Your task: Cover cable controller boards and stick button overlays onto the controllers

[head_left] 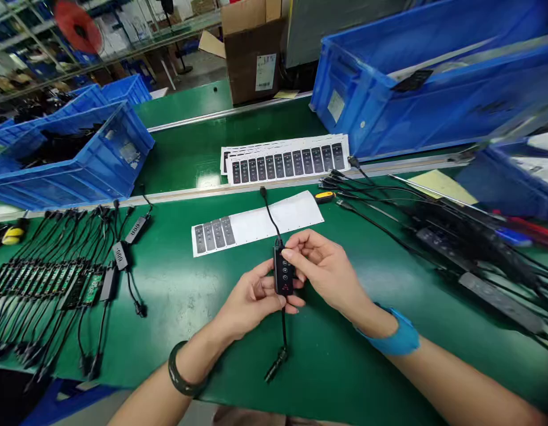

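A small black inline controller [283,273] with round button symbols and a red mark on its face is held upright between my hands. My left hand [258,293] wraps its lower part, thumb and fingers at the sides. At its upper right edge, my right hand [321,266] pinches with the thumb on the face. A cable with a plug [263,193] runs from the top; a second cable ends in a round connector [276,364] below. Just behind lies a white label sheet [274,226] with several dark button labels at its left end.
Stacked label sheets [287,163] lie against a large blue crate [416,89]. Circuit boards with cables [43,287] line the left, near a blue bin [74,157]. Finished-looking black cabled controllers [500,302] pile up at right, beside a yellow-handled tool [324,197]. A cardboard box [251,56] stands behind.
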`<state>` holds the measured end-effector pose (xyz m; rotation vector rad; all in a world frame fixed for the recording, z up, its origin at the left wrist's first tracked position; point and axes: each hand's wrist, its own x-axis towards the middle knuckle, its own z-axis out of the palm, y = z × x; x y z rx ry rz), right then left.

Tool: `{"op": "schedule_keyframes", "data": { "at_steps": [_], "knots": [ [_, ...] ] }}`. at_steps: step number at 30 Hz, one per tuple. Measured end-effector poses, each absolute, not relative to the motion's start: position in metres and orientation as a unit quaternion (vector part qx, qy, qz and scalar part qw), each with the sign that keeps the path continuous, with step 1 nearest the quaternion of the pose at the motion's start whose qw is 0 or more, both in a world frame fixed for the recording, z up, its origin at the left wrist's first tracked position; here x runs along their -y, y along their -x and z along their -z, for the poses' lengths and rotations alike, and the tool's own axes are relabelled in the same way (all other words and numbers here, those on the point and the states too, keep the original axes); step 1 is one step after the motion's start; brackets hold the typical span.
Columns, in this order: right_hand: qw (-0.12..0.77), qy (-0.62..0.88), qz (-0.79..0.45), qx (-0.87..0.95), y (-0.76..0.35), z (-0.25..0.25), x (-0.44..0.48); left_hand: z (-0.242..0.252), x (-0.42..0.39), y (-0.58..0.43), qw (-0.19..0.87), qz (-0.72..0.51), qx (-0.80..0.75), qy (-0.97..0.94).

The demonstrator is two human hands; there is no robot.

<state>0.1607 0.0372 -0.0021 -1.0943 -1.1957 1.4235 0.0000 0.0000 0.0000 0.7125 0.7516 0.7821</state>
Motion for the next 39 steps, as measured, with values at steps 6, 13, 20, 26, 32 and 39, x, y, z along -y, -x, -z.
{"op": "schedule_keyframes", "data": {
  "at_steps": [6,13,20,26,32,39],
  "knots": [
    [0.473,0.453,-0.583,0.481,-0.1614,0.0025,-0.0350,0.0002,-0.0003,0.0006,0.795,-0.363,-0.353,-0.333],
    [0.473,0.454,-0.583,0.479,-0.1612,0.0024,-0.0343,0.0014,0.0005,0.0004,0.793,-0.361,-0.350,-0.345],
    [0.467,0.466,-0.550,0.512,-0.1604,0.0017,-0.0317,0.0008,0.0015,-0.0017,0.778,-0.358,-0.373,-0.356],
    [0.466,0.480,-0.492,0.556,-0.1605,0.0030,-0.0308,0.0000,0.0017,-0.0026,0.767,-0.349,-0.389,-0.372],
    [0.463,0.480,-0.472,0.576,-0.1609,0.0053,-0.0306,0.0002,0.0020,-0.0033,0.758,-0.342,-0.399,-0.387],
    [0.462,0.488,-0.469,0.572,-0.1607,0.0037,-0.0302,0.0009,0.0025,-0.0036,0.758,-0.340,-0.400,-0.386]
  ]
}}
